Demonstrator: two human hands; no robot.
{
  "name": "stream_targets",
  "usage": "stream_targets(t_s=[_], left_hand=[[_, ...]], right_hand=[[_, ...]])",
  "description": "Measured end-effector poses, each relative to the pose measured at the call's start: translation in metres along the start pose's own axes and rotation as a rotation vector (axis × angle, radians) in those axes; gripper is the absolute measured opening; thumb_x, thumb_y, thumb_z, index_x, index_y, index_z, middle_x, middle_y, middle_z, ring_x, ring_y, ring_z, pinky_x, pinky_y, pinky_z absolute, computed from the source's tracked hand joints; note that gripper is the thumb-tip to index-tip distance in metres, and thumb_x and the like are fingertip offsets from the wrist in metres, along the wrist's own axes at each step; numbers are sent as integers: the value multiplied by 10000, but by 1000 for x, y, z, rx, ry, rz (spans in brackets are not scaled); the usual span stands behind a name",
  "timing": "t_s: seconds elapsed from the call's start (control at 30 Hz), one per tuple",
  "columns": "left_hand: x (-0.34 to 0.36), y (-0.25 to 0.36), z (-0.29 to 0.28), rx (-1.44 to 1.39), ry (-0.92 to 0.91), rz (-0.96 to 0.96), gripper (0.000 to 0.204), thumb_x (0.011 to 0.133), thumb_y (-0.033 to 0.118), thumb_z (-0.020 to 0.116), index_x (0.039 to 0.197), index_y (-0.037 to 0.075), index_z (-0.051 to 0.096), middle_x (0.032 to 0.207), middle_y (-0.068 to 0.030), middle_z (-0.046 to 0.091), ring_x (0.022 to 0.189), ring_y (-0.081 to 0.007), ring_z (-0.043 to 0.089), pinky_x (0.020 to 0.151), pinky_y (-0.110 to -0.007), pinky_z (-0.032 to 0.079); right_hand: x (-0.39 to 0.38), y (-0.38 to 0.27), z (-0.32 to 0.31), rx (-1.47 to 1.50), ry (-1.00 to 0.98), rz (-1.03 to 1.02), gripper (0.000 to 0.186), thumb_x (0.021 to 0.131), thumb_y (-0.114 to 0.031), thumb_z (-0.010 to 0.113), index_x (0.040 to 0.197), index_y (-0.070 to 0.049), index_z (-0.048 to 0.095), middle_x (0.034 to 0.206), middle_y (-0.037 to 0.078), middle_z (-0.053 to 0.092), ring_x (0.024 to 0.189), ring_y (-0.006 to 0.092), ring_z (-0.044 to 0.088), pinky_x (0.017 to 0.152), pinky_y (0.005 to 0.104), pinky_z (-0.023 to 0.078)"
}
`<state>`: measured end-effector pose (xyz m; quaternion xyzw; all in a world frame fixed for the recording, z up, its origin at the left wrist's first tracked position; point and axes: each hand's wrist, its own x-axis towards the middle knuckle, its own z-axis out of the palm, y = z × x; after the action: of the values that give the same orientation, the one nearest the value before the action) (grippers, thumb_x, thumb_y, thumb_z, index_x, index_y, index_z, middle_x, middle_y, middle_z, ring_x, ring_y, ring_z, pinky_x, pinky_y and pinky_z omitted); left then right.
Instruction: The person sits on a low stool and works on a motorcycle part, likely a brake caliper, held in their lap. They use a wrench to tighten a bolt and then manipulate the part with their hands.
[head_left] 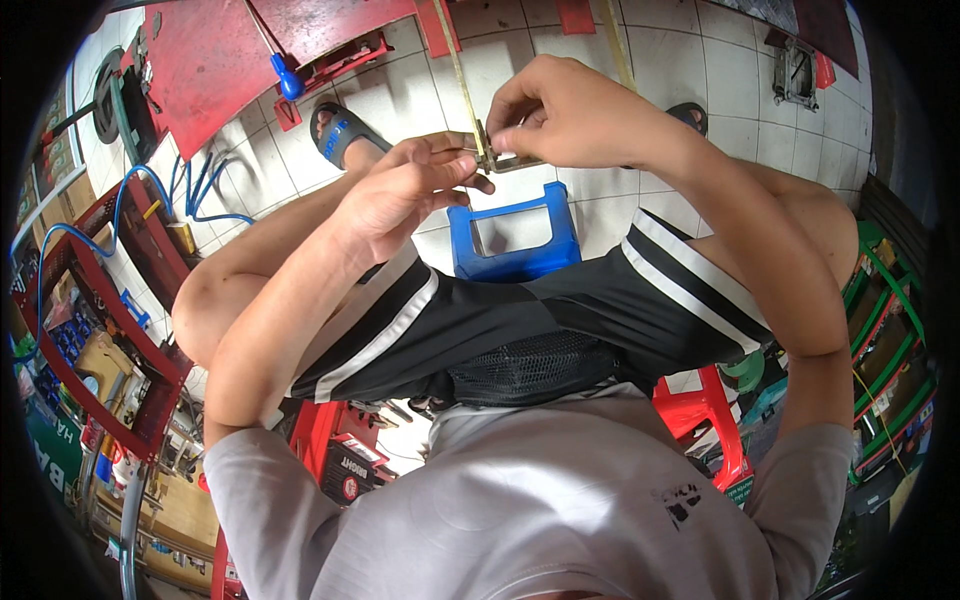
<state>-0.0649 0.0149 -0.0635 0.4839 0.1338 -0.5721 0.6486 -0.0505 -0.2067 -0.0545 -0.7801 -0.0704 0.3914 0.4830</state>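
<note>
Between my hands is a small metal bracket (518,164) at the lower end of a long, thin brass-coloured strip (459,80), which runs up to the top edge. My left hand (410,190) grips the bracket's left end with thumb and fingers, palm turned partly up. My right hand (560,115) comes over from the right, fingers curled and pinched on the same piece beside the strip; exactly what its fingertips hold is partly hidden. Just below them stands a low blue plastic stool (510,265) between my knees.
A scuffed red metal surface (210,50) spans the upper left, with a blue-handled screwdriver (287,80) on it. A blue hose (222,216) loops over the tiles beside a red metal frame (140,410). Green racks (890,340) stand at right; a red stool (715,430) shows under me.
</note>
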Motion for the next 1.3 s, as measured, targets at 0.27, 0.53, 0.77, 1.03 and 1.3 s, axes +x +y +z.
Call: stream_targets(t_s=[0.27,0.53,0.77,1.03,1.3], left_hand=[[0,-1,-1,6,-2,12,360,939,179,619,1186,-80,580,1126,-96,626,1011,-165,615,809,-258,460],[-1,3,2,22,-4,7,387,934,196,621,1198,-82,565,1118,-97,626,1017,-163,610,827,-268,458],[0,1,-1,14,-18,-2,410,933,210,635,1197,-92,559,1148,-105,615,1039,-169,612,831,-278,460],[-7,20,3,417,180,51,208,925,148,689,1029,-32,682,904,-102,709,789,-153,706,646,-248,547],[-4,12,5,525,168,243,137,935,82,654,878,-43,663,779,-71,697,650,-123,660,585,-237,511]], right_hand=[[0,7,2,-66,39,-86,100,796,-82,710,821,11,683,751,73,674,706,135,659,640,277,501],[-1,6,8,-64,32,-47,107,793,-84,716,847,7,704,777,79,695,735,164,654,693,302,503],[-4,4,3,-19,15,-88,99,787,-95,728,841,-14,709,753,68,684,689,154,615,678,295,492],[-4,4,5,-38,27,-62,111,780,-87,730,841,3,707,742,70,680,679,134,602,672,275,486],[-7,-4,5,-64,30,-35,131,781,-71,725,867,28,713,734,98,684,682,139,612,659,288,481]])
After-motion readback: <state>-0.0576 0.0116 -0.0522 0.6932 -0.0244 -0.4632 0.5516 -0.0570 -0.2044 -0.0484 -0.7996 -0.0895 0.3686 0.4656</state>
